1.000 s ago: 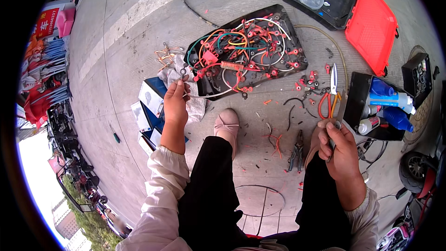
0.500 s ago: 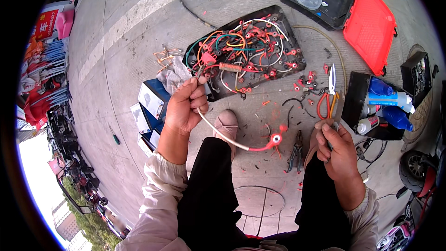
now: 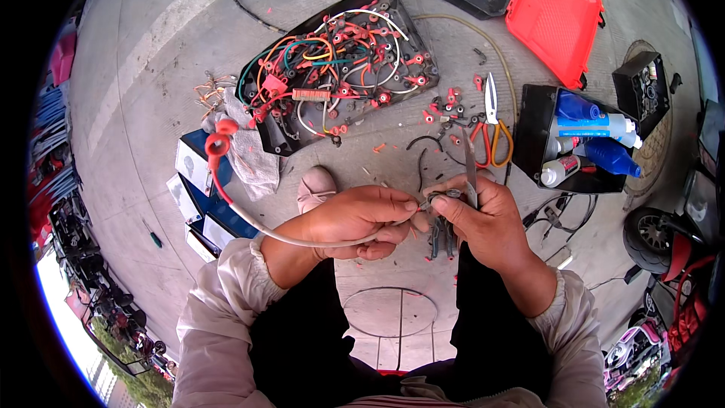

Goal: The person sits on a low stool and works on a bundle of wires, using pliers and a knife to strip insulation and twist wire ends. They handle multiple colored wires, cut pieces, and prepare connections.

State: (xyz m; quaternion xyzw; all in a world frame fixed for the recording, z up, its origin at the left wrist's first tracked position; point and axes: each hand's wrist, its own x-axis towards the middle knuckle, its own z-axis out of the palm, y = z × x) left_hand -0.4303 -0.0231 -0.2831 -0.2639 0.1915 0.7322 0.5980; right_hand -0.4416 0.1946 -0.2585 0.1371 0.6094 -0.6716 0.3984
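Wire end now at the pliers

Wire [image 3: 302,240], white with a red terminal [image 3: 217,136] at its far end, drawn across from the tray [image 3: 336,68] and pinched in left hand [image 3: 355,219]; right hand [image 3: 483,215] closed on pliers [image 3: 470,174], brought down to meet the near tip (moments ago raised apart). Ready for stripping or crimping, likely. Orange scissors [image 3: 495,125] lying beyond, on the pavement.

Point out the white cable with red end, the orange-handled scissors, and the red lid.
white cable [image 3: 260,228], head view, mid-length of its sheath
orange-handled scissors [image 3: 500,142], head view, handle loop
red lid [image 3: 553,11], head view, centre of panel
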